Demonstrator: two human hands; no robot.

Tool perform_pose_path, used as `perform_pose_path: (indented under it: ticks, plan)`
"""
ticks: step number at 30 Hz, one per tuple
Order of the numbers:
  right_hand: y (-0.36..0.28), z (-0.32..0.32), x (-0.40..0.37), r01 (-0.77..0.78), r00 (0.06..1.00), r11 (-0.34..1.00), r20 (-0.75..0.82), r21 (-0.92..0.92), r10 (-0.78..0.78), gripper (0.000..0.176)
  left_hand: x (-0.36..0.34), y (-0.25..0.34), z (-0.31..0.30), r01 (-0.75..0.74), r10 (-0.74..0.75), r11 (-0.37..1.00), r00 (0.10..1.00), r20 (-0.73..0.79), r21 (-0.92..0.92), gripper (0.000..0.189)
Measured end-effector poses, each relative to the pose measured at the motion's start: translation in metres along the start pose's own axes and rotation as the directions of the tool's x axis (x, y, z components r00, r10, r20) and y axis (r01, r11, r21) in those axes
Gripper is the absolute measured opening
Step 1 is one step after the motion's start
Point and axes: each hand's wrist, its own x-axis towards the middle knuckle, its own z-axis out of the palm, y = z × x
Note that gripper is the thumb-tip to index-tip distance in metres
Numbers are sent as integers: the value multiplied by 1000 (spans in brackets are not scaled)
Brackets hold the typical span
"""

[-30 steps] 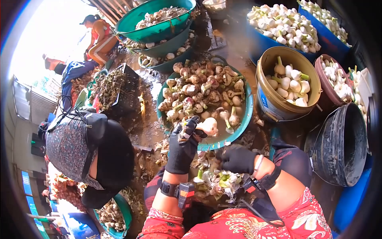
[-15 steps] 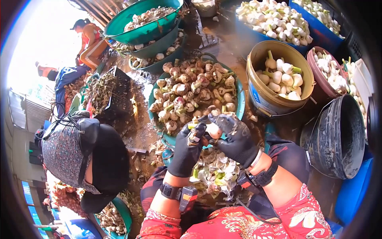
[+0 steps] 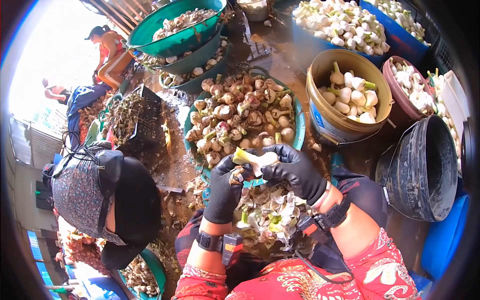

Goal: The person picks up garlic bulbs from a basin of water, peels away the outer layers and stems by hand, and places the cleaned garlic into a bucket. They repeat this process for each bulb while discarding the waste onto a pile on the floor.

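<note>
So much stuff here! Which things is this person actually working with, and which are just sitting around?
In use: left hand, right hand, the garlic bulb both grip, the teal basin of unpeeled bulbs, peelings below the hands.
Lying about: yellow bucket, black bucket, blue crate, stacked basins.

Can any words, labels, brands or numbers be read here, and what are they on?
No text here can be read.
The blue label on the tan plastic bucket: too blurred to read.
The black and orange device at the left wrist: no legible marking.
The gloved left hand and right hand, both gripping the pale garlic bulb: no print shows.
</note>
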Motion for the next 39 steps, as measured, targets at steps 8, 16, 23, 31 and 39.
perform_pose_path:
  ticks: [8,16,23,31,39]
  plan:
    - [-4,3,-2,414,862,584,94,-699,-498,47,8,-22,-12,-550,439,592,833,336,590,22]
    - [-2,2,-4,324,937,816,46,-478,-345,36,0,-20,-8,122,-118,983,992,37,-139,21]
    - [-7,-4,-17,-588,780,804,327,92,533,24,7,-21,-13,-256,222,878,966,129,406,30]
    - [-17,-16,-9,-337,927,931,220,139,303,25,-5,-19,-21,100,-114,990,982,154,95,25]
    - [0,-6,0,3,998,998,-64,66,1,25,-2,-15,-1,105,-88,925,994,63,-365,25]
